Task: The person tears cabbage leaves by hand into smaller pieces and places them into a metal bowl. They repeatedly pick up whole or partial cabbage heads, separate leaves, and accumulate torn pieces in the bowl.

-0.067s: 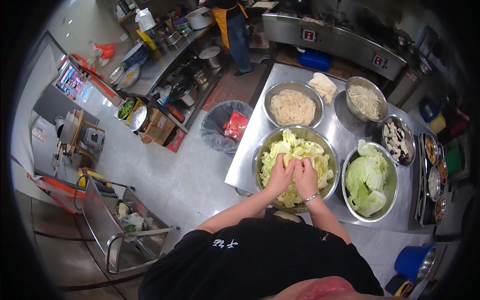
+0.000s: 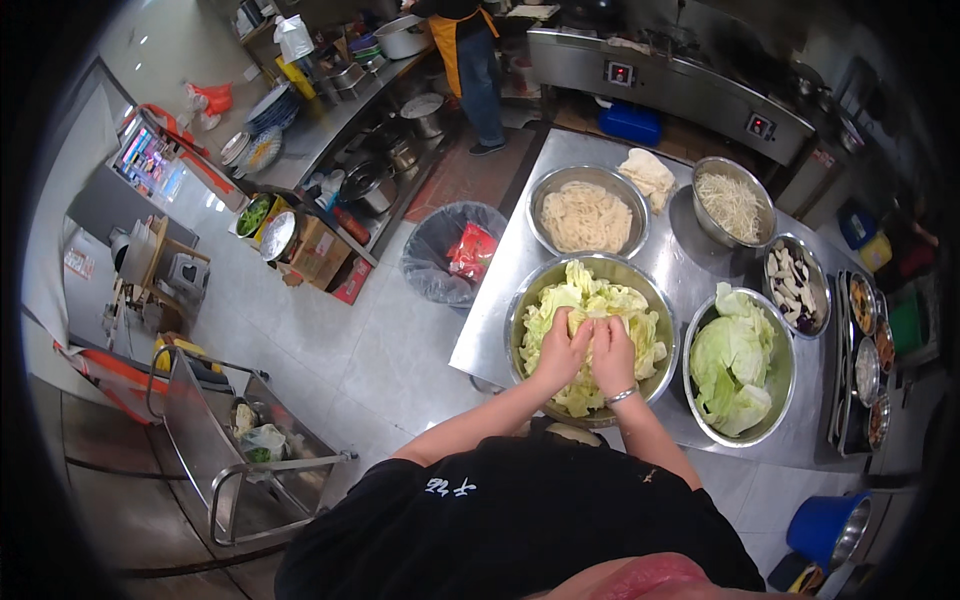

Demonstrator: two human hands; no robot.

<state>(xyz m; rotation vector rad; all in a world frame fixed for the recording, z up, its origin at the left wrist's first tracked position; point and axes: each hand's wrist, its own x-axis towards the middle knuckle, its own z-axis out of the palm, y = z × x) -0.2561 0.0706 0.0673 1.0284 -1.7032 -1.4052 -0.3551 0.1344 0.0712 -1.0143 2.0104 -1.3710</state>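
Note:
My left hand and right hand are side by side over a large steel bowl. Their fingers are closed in a pinch on a pale green cabbage leaf, which the fingers partly cover. Torn cabbage pieces fill the bowl below. To the right, a second steel bowl holds large cabbage leaves and a bigger clump. A bracelet circles my right wrist.
Bowls of pale noodles, bean sprouts and cut eggplant share the steel table. Left of it stands a lined bin; a metal cart is further left. A person in an orange apron stands behind.
My hands have parted slightly at the fingers, the right one shifting a little to the right. All else looks the same.

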